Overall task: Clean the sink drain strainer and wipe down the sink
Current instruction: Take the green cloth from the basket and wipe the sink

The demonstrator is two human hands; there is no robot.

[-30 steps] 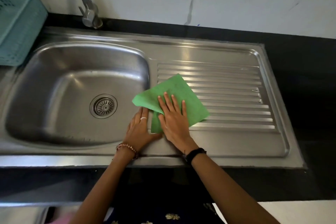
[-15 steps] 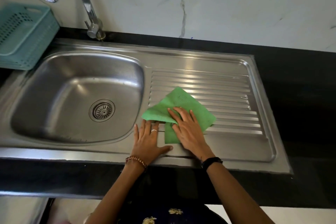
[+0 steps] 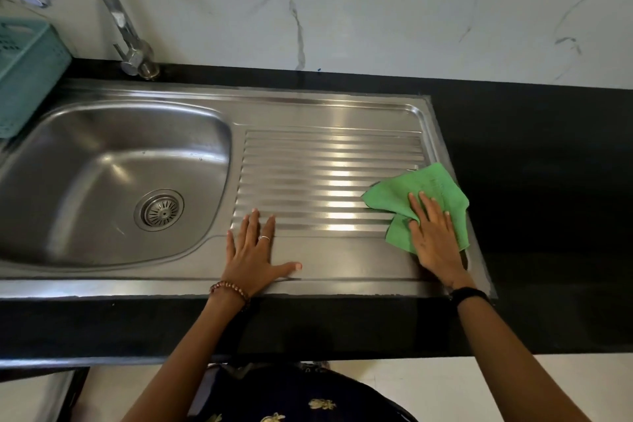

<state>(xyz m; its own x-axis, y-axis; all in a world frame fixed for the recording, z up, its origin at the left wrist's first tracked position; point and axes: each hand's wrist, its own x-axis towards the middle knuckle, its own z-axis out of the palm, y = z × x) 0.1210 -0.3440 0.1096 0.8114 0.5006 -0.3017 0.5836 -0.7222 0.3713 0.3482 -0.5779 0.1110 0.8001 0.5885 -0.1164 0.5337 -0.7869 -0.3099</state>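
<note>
A stainless steel sink has a round drain strainer seated in the bowl's floor. To its right lies the ribbed drainboard. My right hand presses flat on a green cloth at the drainboard's right edge, fingers spread over it. My left hand rests flat and open on the steel near the front rim, between bowl and ribs, holding nothing.
A curved metal tap stands behind the bowl. A teal plastic basket sits at the far left. Black countertop surrounds the sink, with a marble wall behind it.
My right hand has slid the green cloth from the drainboard's left side to its right edge. My left hand stays flat near the front rim.
</note>
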